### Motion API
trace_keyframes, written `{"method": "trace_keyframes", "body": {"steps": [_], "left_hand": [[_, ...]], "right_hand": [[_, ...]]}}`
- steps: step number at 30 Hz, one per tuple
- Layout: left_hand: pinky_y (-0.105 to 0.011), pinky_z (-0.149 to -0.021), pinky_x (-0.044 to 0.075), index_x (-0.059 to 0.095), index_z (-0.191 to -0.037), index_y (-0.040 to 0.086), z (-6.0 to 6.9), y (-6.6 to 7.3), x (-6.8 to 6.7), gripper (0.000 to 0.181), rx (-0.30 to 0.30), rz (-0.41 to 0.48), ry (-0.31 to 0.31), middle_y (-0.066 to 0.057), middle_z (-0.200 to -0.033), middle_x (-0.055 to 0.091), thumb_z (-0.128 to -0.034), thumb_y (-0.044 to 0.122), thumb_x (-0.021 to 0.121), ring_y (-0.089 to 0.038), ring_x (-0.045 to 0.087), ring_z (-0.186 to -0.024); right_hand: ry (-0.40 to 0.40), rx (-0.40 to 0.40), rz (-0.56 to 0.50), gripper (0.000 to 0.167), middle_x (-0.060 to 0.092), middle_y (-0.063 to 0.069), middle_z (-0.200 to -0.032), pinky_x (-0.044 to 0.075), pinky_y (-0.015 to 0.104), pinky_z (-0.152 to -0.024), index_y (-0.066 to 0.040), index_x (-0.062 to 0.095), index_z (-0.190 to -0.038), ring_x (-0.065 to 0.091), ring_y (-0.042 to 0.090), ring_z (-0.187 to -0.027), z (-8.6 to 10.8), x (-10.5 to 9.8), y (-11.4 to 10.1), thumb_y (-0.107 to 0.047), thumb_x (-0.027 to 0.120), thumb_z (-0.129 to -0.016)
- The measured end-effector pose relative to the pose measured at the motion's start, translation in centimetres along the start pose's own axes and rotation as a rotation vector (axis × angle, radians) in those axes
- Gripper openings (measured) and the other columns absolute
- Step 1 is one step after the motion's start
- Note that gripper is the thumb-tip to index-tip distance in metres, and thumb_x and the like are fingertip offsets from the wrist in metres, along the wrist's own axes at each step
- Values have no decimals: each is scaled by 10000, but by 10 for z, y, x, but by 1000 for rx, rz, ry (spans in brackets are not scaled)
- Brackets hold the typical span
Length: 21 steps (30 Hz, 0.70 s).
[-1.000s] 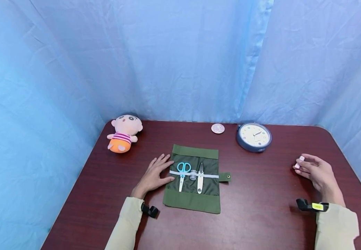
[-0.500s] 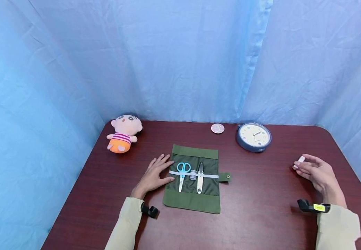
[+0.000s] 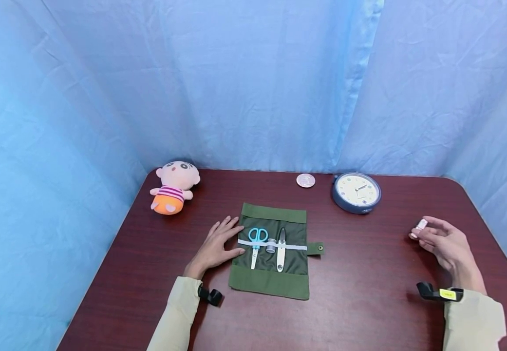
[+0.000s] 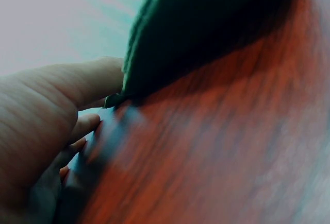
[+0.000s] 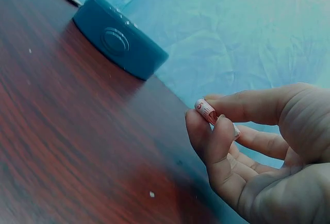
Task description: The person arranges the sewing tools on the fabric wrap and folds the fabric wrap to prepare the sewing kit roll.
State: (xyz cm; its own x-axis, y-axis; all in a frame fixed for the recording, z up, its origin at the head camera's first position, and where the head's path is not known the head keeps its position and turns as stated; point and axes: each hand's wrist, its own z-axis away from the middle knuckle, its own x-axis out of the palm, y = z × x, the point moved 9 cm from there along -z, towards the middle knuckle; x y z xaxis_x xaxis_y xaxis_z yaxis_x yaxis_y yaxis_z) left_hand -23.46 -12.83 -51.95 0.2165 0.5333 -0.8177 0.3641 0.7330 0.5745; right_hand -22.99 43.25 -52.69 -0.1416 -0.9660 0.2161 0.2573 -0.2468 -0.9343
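My left hand lies on the table with its fingers spread, the thumb and fingertips at the left edge of an unrolled green cloth tool roll. In the left wrist view the thumb meets the edge of the green cloth. A white elastic band across the roll holds blue-handled scissors, a small grey spool and a white tool with a dark tip. At the right, my right hand pinches a small white cylinder with red print between thumb and fingers, above the table.
Behind the roll lie a round pale disc and a dark blue round clock. A plush doll in orange shorts lies at the back left. A snap strap sticks out right of the roll. Blue curtains surround the table.
The small white cylinder has turned slightly between my right fingers; the right hand stays in about the same place. My left hand and the tool roll have not moved.
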Motion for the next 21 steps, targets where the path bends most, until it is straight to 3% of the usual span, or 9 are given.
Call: {"method": "trace_keyframes", "body": {"steps": [10,21], "left_hand": [[-578,-1269,138,534,-1461,117,1,-1,1,648,-8,0,-11,-114,-1633,351,-895,359,735,-325,212,-1567],[-578,-1268,139,535,-1460,118,1,0,0,649,-5,4,-4,-113,-1632,353,-893,361,737,-324,214,-1566]], "right_hand": [[12,-52,1,373,727,-56,-794,610,231,-608,-256,642,-1117,734,102,-676,1,24,-9,48,677,-904],[12,-122,85,435,677,-82,-789,603,214,-605,-226,612,-1148,702,58,-660,2,71,-25,56,745,-844]]}}
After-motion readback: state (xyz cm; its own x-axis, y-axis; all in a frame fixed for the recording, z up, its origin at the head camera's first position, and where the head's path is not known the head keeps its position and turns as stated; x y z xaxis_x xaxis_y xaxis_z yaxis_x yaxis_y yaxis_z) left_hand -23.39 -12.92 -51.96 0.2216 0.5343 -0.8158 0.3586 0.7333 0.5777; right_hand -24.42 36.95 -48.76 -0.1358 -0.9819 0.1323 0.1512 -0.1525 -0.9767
